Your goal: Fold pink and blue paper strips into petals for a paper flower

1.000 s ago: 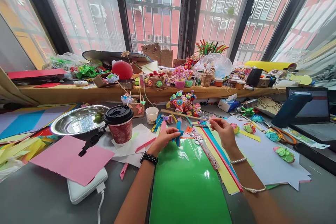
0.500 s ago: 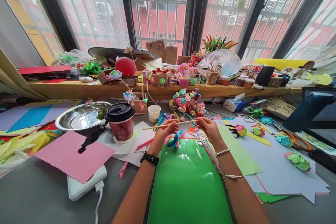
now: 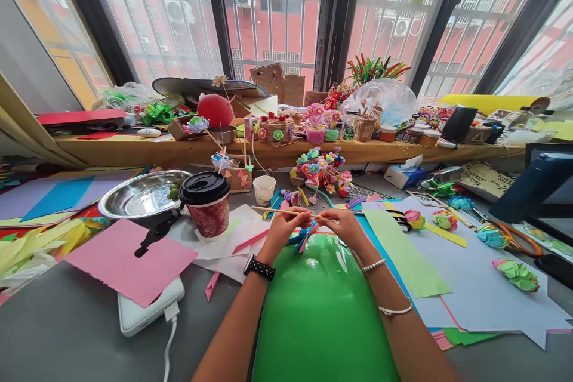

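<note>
A thin wooden stick (image 3: 274, 210) runs roughly level between my two hands, its bare end pointing left. My left hand (image 3: 283, 234) pinches the stick near its middle. Close beside it, my right hand (image 3: 342, 228) has thumb and fingers closed on the stick too; the right end is hard to make out behind them. Just below the fingers sits a blue and pink folded paper piece (image 3: 306, 237), partly covered by my left hand. Under both wrists spreads a glossy green sheet (image 3: 324, 310).
On the left are a lidded paper cup (image 3: 208, 210), a steel bowl (image 3: 119, 198), pink paper (image 3: 134, 259) and a white power bank (image 3: 152, 313). Crumpled paper balls (image 3: 514, 274) and orange-handled scissors (image 3: 519, 242) lie right. A white paper cup (image 3: 264, 191) and yarn flowers (image 3: 320, 170) stand ahead.
My right hand has moved left along the stick, close to my left hand. The scissors near it are now mostly hidden. The view has shifted slightly.
</note>
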`<state>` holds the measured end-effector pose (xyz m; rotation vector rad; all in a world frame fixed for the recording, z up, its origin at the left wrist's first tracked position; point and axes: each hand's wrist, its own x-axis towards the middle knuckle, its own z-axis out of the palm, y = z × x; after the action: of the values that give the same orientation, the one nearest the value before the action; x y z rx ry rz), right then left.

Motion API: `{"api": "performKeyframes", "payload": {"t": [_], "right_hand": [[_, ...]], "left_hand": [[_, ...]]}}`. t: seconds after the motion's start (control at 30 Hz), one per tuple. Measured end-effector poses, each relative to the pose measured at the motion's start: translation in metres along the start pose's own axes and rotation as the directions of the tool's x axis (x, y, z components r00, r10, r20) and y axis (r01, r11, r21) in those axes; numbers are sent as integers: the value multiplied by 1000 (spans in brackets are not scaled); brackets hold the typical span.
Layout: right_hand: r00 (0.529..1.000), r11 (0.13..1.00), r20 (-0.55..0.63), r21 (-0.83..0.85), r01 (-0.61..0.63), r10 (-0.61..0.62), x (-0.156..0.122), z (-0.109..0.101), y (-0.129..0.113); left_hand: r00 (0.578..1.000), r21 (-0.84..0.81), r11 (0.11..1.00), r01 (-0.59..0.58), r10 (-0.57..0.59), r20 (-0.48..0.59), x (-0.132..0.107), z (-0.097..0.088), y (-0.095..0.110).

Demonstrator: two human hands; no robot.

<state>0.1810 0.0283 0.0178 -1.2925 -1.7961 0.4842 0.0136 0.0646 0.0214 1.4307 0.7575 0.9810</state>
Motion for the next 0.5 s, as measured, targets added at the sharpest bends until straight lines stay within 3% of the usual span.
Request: {"api": "performKeyframes", "payload": {"t": [0.13,0.23,0.37,0.5], "right_hand": [[998,996,-51,-82,-46,42,-1,4,8],[987,991,-148,-113,-77,60,-1,4,11],[981,987,-191,-149,-65,36,-2,6,10],[984,978,-165,-182,-101,71,-2,6,9]], "left_hand": [[999,312,950,-7,-5,37,1,-14,3],[990,487,873,21,-87,113,2,-24,2],[965,543,840,-16,-131,229,3,-24,-7],[976,578,816,-2,-125,180,4,-16,-12]]}}
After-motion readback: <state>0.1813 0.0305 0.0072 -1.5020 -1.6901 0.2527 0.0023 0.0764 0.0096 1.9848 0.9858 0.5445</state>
